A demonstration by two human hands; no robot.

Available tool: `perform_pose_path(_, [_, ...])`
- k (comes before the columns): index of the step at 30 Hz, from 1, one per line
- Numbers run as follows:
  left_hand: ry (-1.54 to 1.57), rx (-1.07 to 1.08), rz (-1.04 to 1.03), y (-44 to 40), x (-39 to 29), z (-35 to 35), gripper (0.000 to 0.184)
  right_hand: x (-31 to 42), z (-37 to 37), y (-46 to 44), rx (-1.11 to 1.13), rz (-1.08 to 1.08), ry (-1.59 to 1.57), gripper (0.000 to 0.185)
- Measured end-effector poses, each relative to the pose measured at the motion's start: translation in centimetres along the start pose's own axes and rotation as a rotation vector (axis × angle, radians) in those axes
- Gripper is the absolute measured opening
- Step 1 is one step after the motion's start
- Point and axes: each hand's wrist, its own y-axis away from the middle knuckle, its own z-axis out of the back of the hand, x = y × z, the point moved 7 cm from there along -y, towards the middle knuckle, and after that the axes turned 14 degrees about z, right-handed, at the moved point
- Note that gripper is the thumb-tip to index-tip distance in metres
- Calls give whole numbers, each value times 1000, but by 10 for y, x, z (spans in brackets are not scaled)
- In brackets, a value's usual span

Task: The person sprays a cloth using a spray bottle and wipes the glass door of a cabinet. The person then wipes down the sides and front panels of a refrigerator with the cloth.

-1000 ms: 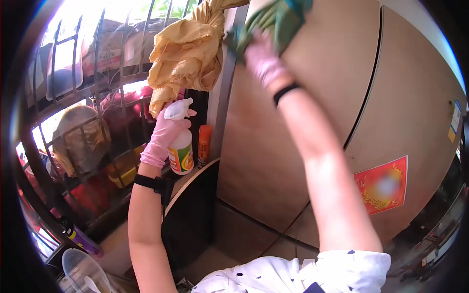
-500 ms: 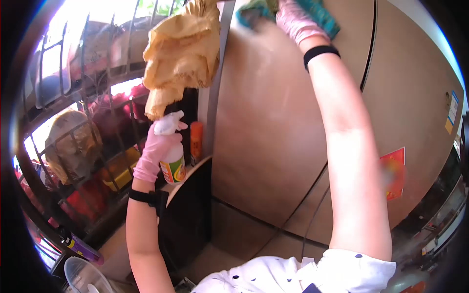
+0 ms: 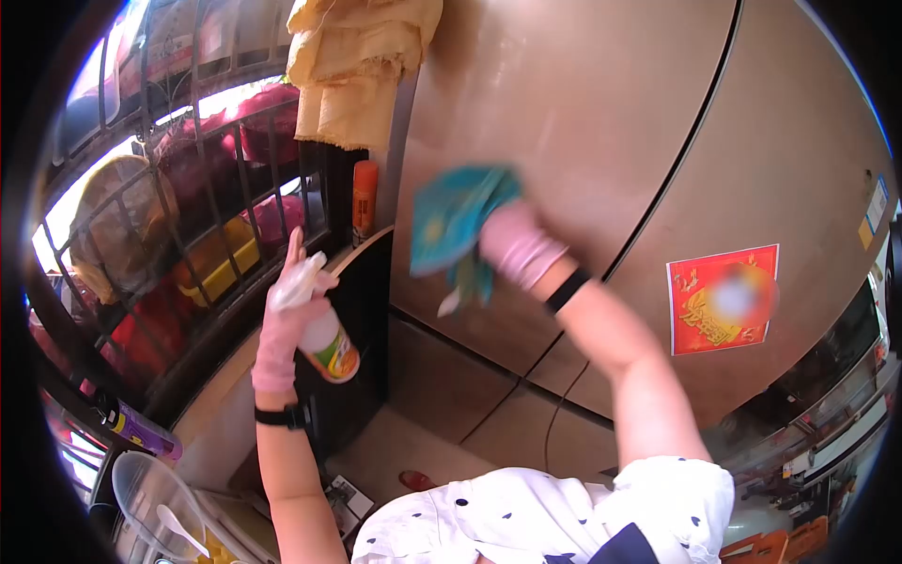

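Note:
In a pink glove, my left hand (image 3: 285,331) is closed round the neck of a white spray bottle (image 3: 331,350) with a green and orange label. It is held tilted beside a dark panel with a pale curved top. My right hand (image 3: 519,242), also gloved in pink, presses a teal cloth (image 3: 460,216) to the brownish fridge door (image 3: 564,103). The cloth is smeared by motion and hides the fingers. A strip of it hangs down below the hand.
Left is a barred window (image 3: 197,207) with bags behind it. A yellow cloth (image 3: 352,75) hangs above an orange can (image 3: 365,199). A purple can (image 3: 141,430) and clear plastic container (image 3: 155,498) stand lower left. The other door bears a red poster (image 3: 691,315).
My right hand has come down the fridge door with the teal cloth, from the top edge to mid-door. The spray bottle in my left hand has dropped slightly and tilted. The view has tipped downward.

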Motion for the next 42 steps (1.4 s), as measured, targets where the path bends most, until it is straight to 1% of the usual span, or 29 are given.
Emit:
perform_pose_path(1, [-23,-11,-18,15,6,7,64,-33,53,-3,-258,22,133,48])
perform_pose_path(3, [-283,60,-59,33,23,11,67,-62,191,-12,-501,-29,53,38])
perform_pose_path(4, [-170,0,15,44,21,6,65,-104,206,-34,-344,-314,1,29])
perform_pose_path(6, [-94,-56,83,53,21,5,51,-159,202,-100,-695,-271,187,47])
perform_pose_path(7, [-99,-51,102,57,23,3,51,-105,200,-87,-744,-210,733,45])
perform_pose_path(8, [-3,-62,141,62,25,2,46,-79,180,-93,-662,-90,517,43])
perform_pose_path(9, [97,-79,173,66,26,2,41,-70,130,-106,-176,-222,424,38])
perform_pose_path(10, [125,-102,206,71,23,2,34,-21,92,-86,-419,15,528,42])
perform_pose_path(12, [120,-127,218,83,28,11,33,47,-26,-49,-104,147,340,46])
perform_pose_path(13, [112,-147,216,88,30,16,32,66,-107,-15,-139,166,-31,45])
perform_pose_path(15, [128,-170,181,102,35,24,35,106,-180,68,-20,176,-239,41])
perform_pose_path(16, [143,-202,197,109,46,37,39,110,-153,83,-82,271,-342,41])
perform_pose_path(18, [144,-246,243,127,54,46,51,92,-118,113,162,96,-293,43])
perform_pose_path(19, [151,-231,244,130,62,51,51,60,-123,135,455,-162,-116,44])
perform_pose_path(20, [96,-228,220,133,73,61,53,30,-84,136,-156,-92,154,38])
perform_pose_path(21, [39,-227,197,135,83,69,55,6,6,108,-313,-72,0,38])
perform_pose_path(23, [-14,-217,285,136,97,68,60,-49,89,92,-535,-174,242,41])
perform_pose_path(25, [72,-295,334,135,92,63,61,-65,122,69,-336,-460,350,51])
perform_pose_path(28, [84,-294,348,131,90,47,62,-15,75,80,-185,-351,714,62])
perform_pose_path(31, [97,-274,349,128,95,48,60,68,-99,159,150,-181,192,60])
perform_pose_path(32, [90,-263,360,129,98,47,59,95,-121,175,-64,-104,-81,47])
perform_pose_path(33, [82,-253,370,130,100,45,59,73,-166,204,132,-360,-319,34])
perform_pose_path(34, [97,-250,362,131,99,46,57,65,-146,208,326,-641,-478,24])
perform_pose_path(35, [108,-254,352,132,97,50,55,60,-128,202,359,-628,-430,19])
perform_pose_path(37, [103,-255,377,134,103,58,54,45,-36,167,94,-300,295,25])
perform_pose_path(38, [100,-271,402,138,108,62,54,23,-10,156,-63,-290,380,42])
perform_pose_path(40, [36,-294,365,140,112,64,60,-8,20,113,-16,-493,739,69])
perform_pose_path(41, [-24,-297,296,139,109,62,66,-5,49,90,-264,-727,521,76])
perform_pose_path(42, [43,-334,312,141,113,60,62,7,29,63,-182,-657,514,79])
